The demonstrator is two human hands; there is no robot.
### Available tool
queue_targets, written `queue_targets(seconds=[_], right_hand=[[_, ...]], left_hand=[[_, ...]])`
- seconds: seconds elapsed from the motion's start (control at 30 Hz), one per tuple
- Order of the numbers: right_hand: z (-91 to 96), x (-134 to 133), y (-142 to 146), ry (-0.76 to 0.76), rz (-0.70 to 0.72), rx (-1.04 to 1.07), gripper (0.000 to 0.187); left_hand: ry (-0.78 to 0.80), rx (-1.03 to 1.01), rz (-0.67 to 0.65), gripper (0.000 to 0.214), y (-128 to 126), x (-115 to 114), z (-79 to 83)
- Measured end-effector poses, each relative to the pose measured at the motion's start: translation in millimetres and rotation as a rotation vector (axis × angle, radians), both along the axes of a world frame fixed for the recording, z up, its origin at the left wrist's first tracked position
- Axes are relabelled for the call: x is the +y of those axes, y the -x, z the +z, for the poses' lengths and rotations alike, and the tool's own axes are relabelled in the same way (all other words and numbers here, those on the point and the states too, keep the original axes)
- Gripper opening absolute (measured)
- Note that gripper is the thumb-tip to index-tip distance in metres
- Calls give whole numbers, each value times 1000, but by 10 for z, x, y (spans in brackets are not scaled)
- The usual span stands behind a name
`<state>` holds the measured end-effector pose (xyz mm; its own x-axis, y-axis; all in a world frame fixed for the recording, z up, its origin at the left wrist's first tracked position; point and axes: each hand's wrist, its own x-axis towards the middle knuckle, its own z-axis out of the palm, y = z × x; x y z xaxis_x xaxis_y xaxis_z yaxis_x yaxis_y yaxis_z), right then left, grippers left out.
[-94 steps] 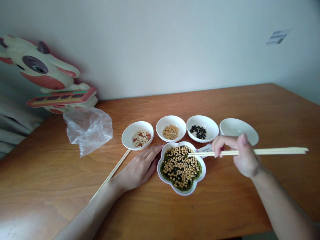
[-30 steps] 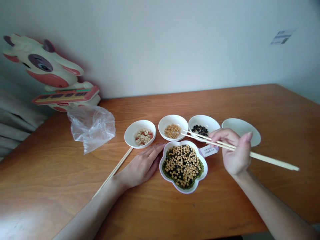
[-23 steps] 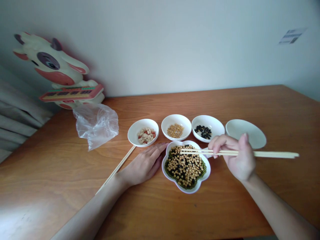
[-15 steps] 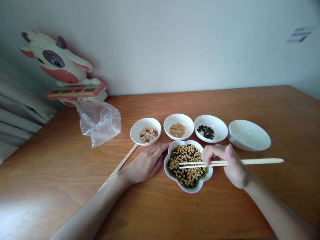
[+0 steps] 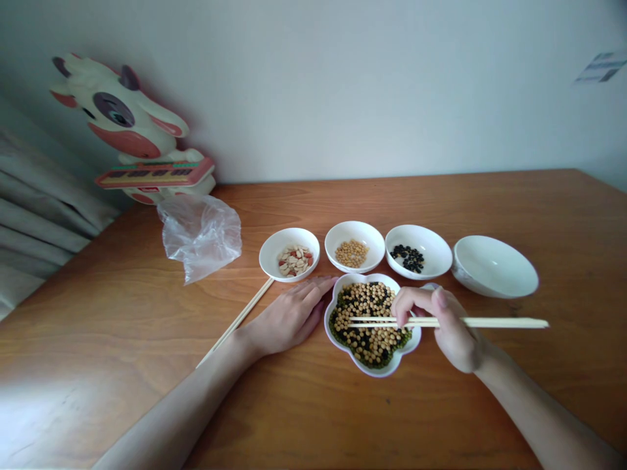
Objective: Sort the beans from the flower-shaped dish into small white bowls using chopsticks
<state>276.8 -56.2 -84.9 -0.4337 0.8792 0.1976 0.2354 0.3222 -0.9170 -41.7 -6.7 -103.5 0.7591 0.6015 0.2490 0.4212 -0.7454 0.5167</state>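
Note:
My right hand (image 5: 443, 326) is shut on a pair of wooden chopsticks (image 5: 490, 322), their tips together above the mixed beans (image 5: 368, 323). Soybeans, black beans and mung beans fill a white flower-shaped dish (image 5: 377, 371). My left hand (image 5: 289, 313) lies flat on the table, its fingertips at the dish's left rim. A loose wooden chopstick (image 5: 235, 322) lies under its wrist. Whether the chopstick tips hold a bean is too small to tell.
Behind the dish stand white bowls of peanut pieces (image 5: 268, 261), soybeans (image 5: 329, 249) and black beans (image 5: 431, 249). A larger bare white bowl (image 5: 494, 274) is at the right. A plastic bag (image 5: 198, 238) and a cow-shaped toy (image 5: 122, 124) are at back left.
The chopsticks have swung from a slant over the black bean bowl to level above the dish, tips closed. My right hand has moved left. The whole view has drifted, shifting the scene rightward.

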Motion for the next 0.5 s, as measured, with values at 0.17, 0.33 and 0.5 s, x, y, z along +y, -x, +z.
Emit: queue_targets(seconds=[0.17, 0.33, 0.5], right_hand=[[-7, -7, 21, -9, -13, 19, 72], [-27, -10, 17, 0, -37, 47, 76], [-18, -13, -4, -9, -71, 125, 77]], left_hand=[[-2, 17, 4, 58, 6, -2, 0], [-7, 20, 3, 58, 9, -3, -15], [-12, -3, 8, 58, 5, -4, -10]])
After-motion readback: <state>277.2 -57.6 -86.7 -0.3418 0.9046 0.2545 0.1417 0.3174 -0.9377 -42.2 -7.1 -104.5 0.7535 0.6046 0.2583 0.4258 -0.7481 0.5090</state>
